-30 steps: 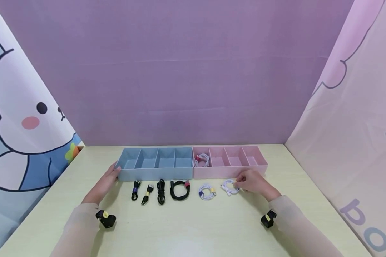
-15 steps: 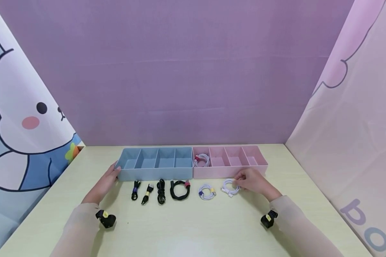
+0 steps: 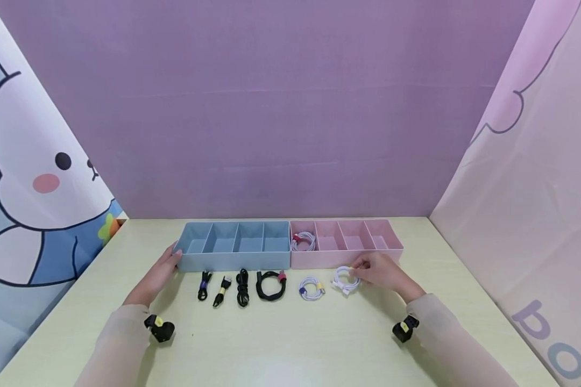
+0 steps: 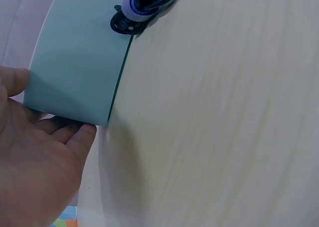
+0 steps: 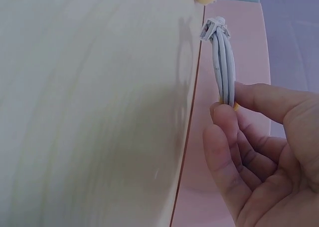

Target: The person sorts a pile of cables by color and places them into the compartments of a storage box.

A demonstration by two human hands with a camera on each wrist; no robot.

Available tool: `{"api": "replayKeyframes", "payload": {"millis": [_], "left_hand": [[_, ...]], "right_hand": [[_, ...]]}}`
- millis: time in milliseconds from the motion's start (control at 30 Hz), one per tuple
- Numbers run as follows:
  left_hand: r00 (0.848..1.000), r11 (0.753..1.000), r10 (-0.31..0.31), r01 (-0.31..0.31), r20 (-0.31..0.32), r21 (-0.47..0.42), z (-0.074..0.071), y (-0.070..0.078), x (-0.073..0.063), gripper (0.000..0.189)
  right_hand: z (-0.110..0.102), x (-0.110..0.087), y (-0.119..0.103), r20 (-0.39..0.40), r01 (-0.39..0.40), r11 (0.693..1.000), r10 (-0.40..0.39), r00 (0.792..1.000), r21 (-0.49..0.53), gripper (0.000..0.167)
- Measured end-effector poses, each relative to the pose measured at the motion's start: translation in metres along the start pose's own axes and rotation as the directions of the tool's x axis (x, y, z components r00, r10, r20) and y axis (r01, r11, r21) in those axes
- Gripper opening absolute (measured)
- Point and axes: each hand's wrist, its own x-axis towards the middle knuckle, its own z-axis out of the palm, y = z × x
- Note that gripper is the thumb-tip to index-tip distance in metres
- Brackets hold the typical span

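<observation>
My left hand (image 3: 167,262) rests against the left end of the blue divided box (image 3: 232,262); in the left wrist view its fingers lie along the end wall and the thumb is by the rim. My right hand (image 3: 378,272) pinches a coiled white charging cable (image 3: 341,285) between thumb and fingertips. In the right wrist view that white cable (image 5: 224,70) stands edge-on, plugs at the far end, a bit of yellow tie showing at the fingertips. Just behind it is the pink divided box (image 3: 346,261), whose leftmost compartment holds a white cable (image 3: 310,239) with a red tie.
Left of the held cable lies a white cable (image 3: 311,290) with purple and yellow ties. Several black cables lie in a row before the blue box, among them a looped black cable (image 3: 271,297) with a red tie. A purple backdrop (image 3: 281,134) closes the back.
My right hand has tilted the white cable up, and its coil now stands slightly higher, nearer the pink box. The left hand and the boxes have stayed in place.
</observation>
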Motion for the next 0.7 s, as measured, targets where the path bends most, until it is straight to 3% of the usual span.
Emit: {"api": "replayKeyframes", "payload": {"millis": [200,400,700], "left_hand": [[1.000,1.000,0.002,-0.002,-0.004,0.006,0.000,0.000,0.000,0.078],[1.000,1.000,0.015,-0.015,-0.003,0.007,0.001,0.000,-0.001,0.077],[1.000,1.000,-0.013,0.013,-0.002,0.004,0.001,0.001,-0.001,0.075]], "right_hand": [[-0.002,0.001,-0.003,0.001,0.012,1.000,-0.012,1.000,0.009,0.007],[-0.003,0.002,-0.006,0.010,-0.028,0.999,0.028,1.000,0.019,0.008],[-0.004,0.003,-0.013,0.019,-0.060,0.998,0.059,0.998,0.034,0.010]]}}
